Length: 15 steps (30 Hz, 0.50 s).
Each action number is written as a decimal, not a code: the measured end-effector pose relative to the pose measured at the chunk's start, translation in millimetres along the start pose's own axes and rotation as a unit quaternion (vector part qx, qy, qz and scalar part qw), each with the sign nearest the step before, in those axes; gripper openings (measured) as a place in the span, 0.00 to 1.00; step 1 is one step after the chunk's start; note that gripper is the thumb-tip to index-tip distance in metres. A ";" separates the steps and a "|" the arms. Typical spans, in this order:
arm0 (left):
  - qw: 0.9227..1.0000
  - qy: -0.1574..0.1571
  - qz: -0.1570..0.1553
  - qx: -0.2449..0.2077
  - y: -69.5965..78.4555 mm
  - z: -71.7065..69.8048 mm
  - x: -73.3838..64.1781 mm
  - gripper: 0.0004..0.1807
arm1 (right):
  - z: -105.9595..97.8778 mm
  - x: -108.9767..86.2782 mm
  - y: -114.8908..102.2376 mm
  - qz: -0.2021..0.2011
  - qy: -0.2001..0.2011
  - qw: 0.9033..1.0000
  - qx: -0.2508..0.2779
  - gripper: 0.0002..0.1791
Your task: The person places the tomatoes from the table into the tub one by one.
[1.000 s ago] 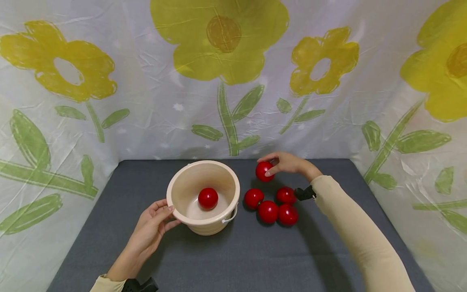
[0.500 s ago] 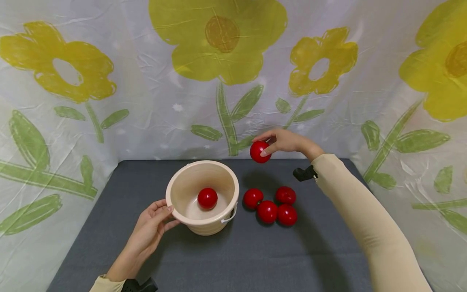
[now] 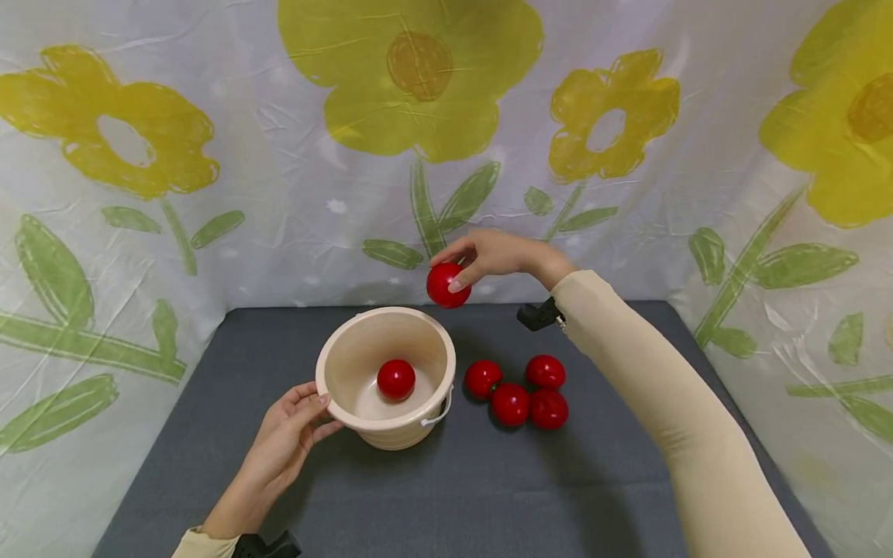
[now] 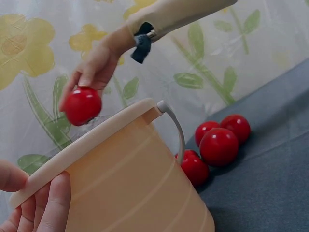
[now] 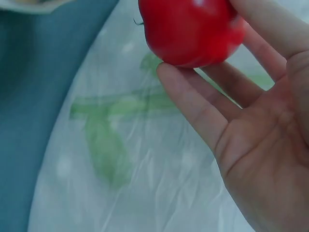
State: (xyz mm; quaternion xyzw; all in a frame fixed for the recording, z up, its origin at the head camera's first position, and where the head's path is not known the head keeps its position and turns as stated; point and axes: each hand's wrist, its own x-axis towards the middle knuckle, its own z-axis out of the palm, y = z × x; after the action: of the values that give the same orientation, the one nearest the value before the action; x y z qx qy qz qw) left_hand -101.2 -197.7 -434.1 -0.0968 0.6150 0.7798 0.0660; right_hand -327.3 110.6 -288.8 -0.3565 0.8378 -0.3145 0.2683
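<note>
My right hand (image 3: 491,257) holds a red tomato (image 3: 448,285) between thumb and fingers, raised at the far right side of the bucket's rim. A bit of dark stem shows on this tomato (image 5: 190,31) in the right wrist view. The cream bucket (image 3: 391,425) stands upright on the table, and one tomato (image 3: 396,380) lies on its bottom. My left hand (image 3: 289,434) pinches the bucket's left rim, thumb on one side and fingers on the other, as the left wrist view shows at the rim (image 4: 91,145).
To the bucket's right, several tomatoes (image 3: 510,404) lie grouped on the dark grey cloth (image 3: 446,511). A white handle (image 3: 438,415) hangs at the bucket's right side. Behind the table's far edge hangs a pale curtain (image 3: 300,232) with yellow flowers.
My right hand has lifted the tomato off the table and carried it left toward the bucket. My left hand and the bucket have stayed in place.
</note>
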 end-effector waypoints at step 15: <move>1.000 -0.001 0.000 0.002 1.7 -2.8 -1.7 0.20 | 36.6 55.2 -55.6 -0.039 -0.090 0.995 0.020 0.27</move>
State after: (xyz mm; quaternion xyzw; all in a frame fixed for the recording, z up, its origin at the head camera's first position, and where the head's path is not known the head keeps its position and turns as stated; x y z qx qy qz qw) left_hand -99.8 -200.8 -432.7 -0.0958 0.6169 0.7784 0.0667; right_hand -312.0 25.6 -285.3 -0.4099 0.7896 -0.3082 0.3371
